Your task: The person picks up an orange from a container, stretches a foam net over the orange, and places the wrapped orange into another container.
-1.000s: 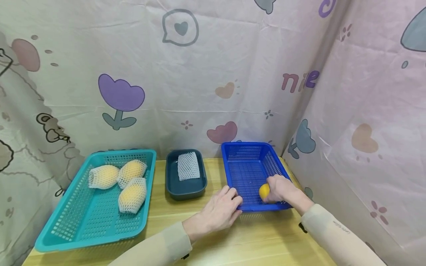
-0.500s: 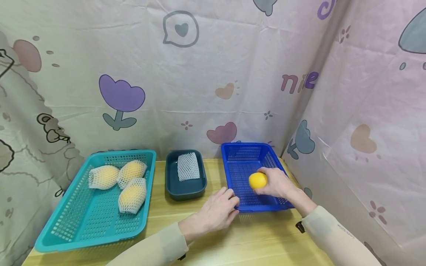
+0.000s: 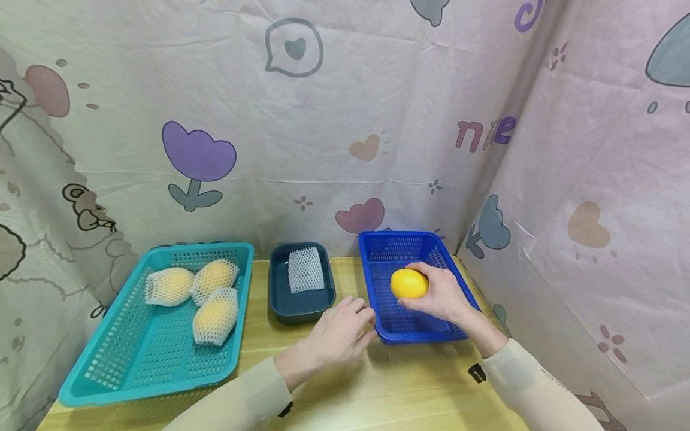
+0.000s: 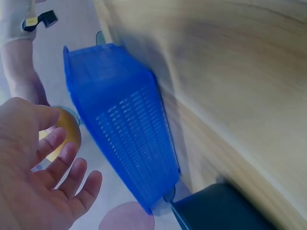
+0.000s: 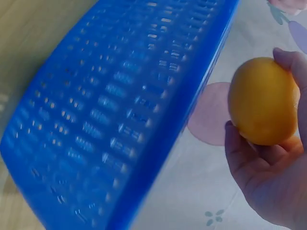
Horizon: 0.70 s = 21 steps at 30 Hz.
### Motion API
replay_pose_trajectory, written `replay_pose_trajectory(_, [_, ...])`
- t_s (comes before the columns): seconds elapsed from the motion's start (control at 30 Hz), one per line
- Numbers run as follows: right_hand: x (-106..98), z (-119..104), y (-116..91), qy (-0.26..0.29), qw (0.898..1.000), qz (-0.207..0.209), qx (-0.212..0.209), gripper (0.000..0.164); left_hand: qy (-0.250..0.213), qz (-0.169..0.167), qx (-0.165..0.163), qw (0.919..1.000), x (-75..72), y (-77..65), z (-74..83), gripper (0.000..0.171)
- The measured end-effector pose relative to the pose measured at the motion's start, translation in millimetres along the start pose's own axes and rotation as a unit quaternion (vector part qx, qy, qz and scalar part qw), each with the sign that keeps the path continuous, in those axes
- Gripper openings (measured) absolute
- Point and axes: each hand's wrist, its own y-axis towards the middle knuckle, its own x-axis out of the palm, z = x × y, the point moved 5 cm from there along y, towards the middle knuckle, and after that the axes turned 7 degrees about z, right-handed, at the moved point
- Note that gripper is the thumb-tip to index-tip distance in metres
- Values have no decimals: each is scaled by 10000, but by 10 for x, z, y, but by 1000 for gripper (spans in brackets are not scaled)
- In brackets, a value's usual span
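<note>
My right hand point(image 3: 442, 296) grips a smooth yellow oval fruit point(image 3: 408, 284) and holds it up over the blue plastic basket point(image 3: 368, 281). In the right wrist view the bare fruit point(image 5: 261, 100) sits between thumb and fingers, beyond the basket's rim. My left hand point(image 3: 331, 332) is at the basket's left front corner; its loosely bent fingers hold nothing in the left wrist view. To its upper left stands a dark teal tray point(image 3: 302, 311) with a white foam net sleeve point(image 3: 305, 270) lying flat inside.
On the left is a large turquoise basket point(image 3: 129, 365) with several foam-netted yellow fruits point(image 3: 215, 317) at its back and right. All containers stand on a wooden table point(image 3: 377, 389). A patterned curtain point(image 3: 302, 143) hangs behind and to the right.
My right hand has lifted the yellow fruit from the blue basket's floor and moved it up and left. My left hand has let go of the basket's corner and drawn back leftward.
</note>
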Motion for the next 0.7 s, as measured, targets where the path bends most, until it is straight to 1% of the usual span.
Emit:
replay_pose_trajectory(0.13, [21, -30, -14, 563, 9982, 183, 32, 73, -234, 125, -209, 9994, -92, 2, -85, 18])
replay_pose_trajectory(0.23, [51, -64, -41, 1091, 9938, 164, 130, 72, -372, 247, -382, 9983, -161, -2, -155, 16])
replay_pose_trajectory(0.33, [91, -113, -69, 1697, 9852, 51, 242, 71, -514, 355, -545, 9966, -219, -19, -223, 15])
replay_pose_trajectory(0.47, [144, -221, -92, 2434, 9696, -48, 253, 69, -613, 476, -704, 9945, -281, -52, -296, 16])
replay_pose_trajectory(0.6, [204, -346, -117, 2784, 9604, -80, 119, 68, -578, 540, -750, 9940, -321, -83, -333, 16])
replay_pose_trajectory(0.7, [259, -433, -140, 2898, 9570, -130, -3, 69, -597, 499, -797, 9938, -326, -105, -359, 17])
